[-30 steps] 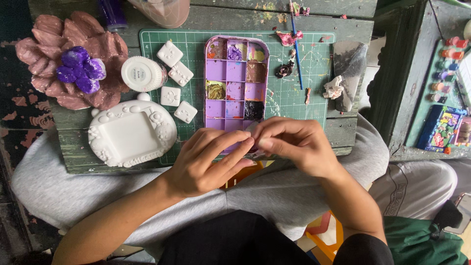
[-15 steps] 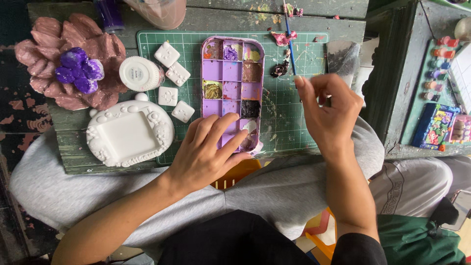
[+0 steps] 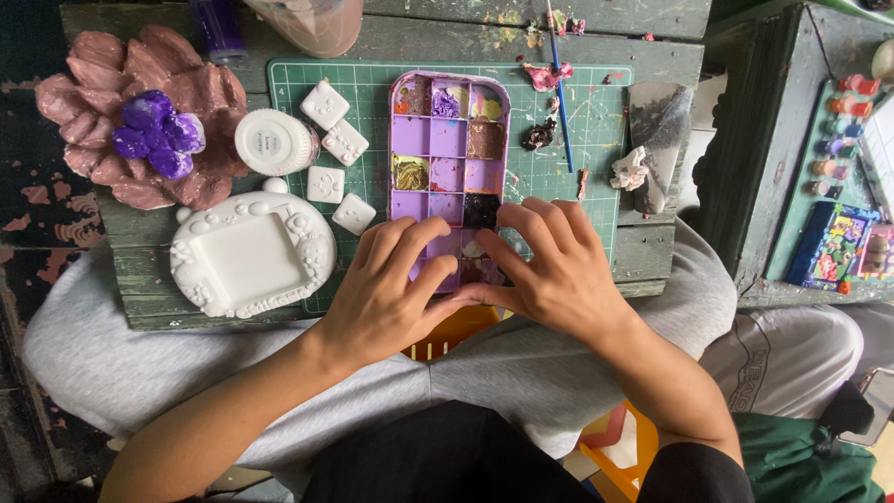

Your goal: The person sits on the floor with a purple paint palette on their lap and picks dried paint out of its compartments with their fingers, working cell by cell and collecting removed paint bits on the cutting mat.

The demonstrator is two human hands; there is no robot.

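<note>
The purple paint palette (image 3: 449,140) is lying flat on the green cutting mat (image 3: 577,130), its long axis running away from the person, from the near edge of the worktop (image 3: 652,37) toward the far side. Its square wells are holding dabs of paint: reddish, purple and yellowish in the far row, brown and olive-gold lower down, black near the hands.

Both hands are resting on the near end of the palette. The left hand (image 3: 391,289) is lying with fingers spread and loosely curled over the nearest wells; the right hand (image 3: 549,270) is doing the same just beside it, thumb tucked toward the left fingers. Whether either is pinching something small underneath is impossible to tell.

Left of the palette, four small white square pieces (image 3: 326,104) are sitting on the mat beside a round white lidded jar (image 3: 275,142). A white ornate frame (image 3: 253,253) is lying near the left hand. A blue-handled brush (image 3: 559,93) is lying right of the palette, pointing away.
</note>
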